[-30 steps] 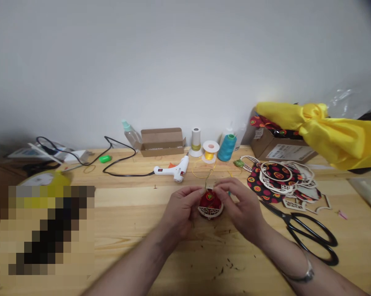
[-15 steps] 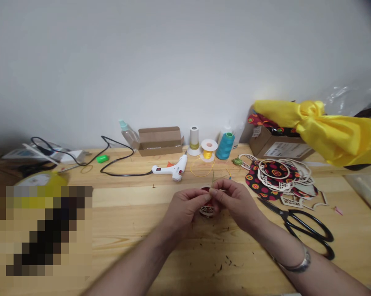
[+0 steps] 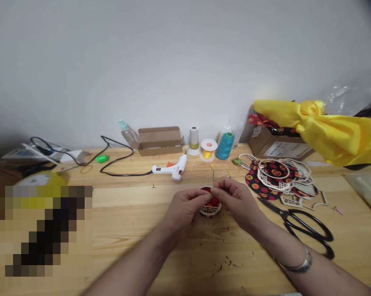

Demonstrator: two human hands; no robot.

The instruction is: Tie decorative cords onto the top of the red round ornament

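Observation:
A small round ornament [image 3: 210, 209], red inside with a pale fretwork rim, hangs or rests under my fingertips. A thin green cord [image 3: 213, 176] rises from the top of it between my hands. My left hand [image 3: 187, 205] is closed in a pinch at the ornament's upper edge, close to the cord's base. Opposite it, my right hand [image 3: 236, 201] pinches the green cord, thumb against forefinger. The fingertips almost meet and hide the spot where cord and ornament join.
Black scissors [image 3: 296, 222] lie right of my hands, below fretwork frames [image 3: 273, 168] and patterned fabric. Behind stand a white glue gun [image 3: 171, 169], a yellow cord spool [image 3: 209, 150], a teal thread cone [image 3: 225, 146] and an open cardboard box [image 3: 161, 142]. Yellow fabric [image 3: 336, 129] drapes at right.
My fingers have shifted slightly, and more of the ornament's red face shows between my hands. The green cord stands a little straighter and higher.

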